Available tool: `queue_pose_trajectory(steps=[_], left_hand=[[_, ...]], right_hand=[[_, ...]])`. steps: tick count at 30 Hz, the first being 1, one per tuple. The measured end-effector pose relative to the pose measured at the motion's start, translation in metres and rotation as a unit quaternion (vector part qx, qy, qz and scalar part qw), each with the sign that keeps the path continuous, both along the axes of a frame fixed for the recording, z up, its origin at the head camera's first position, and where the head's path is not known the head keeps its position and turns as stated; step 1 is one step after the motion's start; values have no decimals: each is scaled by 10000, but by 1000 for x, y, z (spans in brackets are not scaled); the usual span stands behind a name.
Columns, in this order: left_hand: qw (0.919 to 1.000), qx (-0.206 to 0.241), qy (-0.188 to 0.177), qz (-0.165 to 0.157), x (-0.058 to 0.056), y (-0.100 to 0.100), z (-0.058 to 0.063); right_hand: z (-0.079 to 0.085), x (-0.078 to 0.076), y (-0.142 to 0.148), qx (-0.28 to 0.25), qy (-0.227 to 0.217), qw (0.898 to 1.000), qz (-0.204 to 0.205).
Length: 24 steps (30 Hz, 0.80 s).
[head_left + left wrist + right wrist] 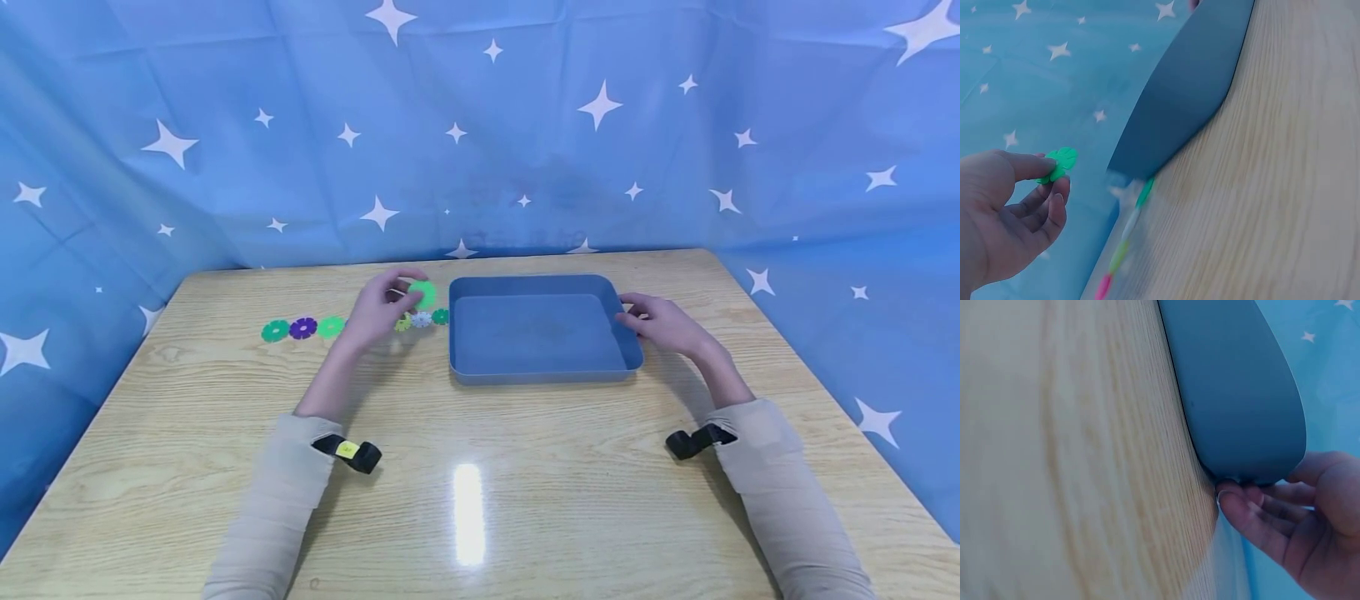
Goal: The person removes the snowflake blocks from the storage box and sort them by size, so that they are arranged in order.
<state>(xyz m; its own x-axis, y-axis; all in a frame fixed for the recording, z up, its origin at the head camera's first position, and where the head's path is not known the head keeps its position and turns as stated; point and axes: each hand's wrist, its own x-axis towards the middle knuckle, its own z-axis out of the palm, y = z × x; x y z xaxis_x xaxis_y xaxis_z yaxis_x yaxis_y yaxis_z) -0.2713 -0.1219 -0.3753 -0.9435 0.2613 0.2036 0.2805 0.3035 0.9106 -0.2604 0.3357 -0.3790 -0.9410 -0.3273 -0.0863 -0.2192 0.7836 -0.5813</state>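
My left hand (377,308) pinches a bright green notched snowflake building disc (423,294) between thumb and fingertips, held above the table. In the left wrist view the green disc (1060,164) shows its slotted edge, and the other fingers are loosely bent. A row of similar discs lies on the table beneath and beside this hand, among them a purple disc (303,328) and a pale blue disc (422,319); part of the row is hidden behind the hand. My right hand (660,322) grips the right end of a blue tray (540,377), its fingers against the outer wall (1247,425).
The tray stands on a wooden table (405,500), close right of a dark green disc (441,317) at the row's end. Behind the table hangs a blue curtain (465,100) with white stars. Black wrist straps (360,454) sit on both sleeves.
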Motion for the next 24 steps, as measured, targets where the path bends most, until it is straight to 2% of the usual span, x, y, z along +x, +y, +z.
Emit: queue_pose_trajectory(steps=[5, 10, 16, 24], left_hand=[[9991, -189, -61, 383, 1, -33, -3], [9957, -481, -102, 786, 6, -64, -8], [9920, -363, -299, 1174, 14, -99, -9], [9808, -763, -368, 1754, 25, -146, -14]], right_hand=[[0, 0, 0, 11, -13, 10000, -4], [1, 1, -1, 9, -5, 10000, 21], [2, 2, -1, 15, -22, 10000, 8], [1, 2, -1, -15, 2, 10000, -1]])
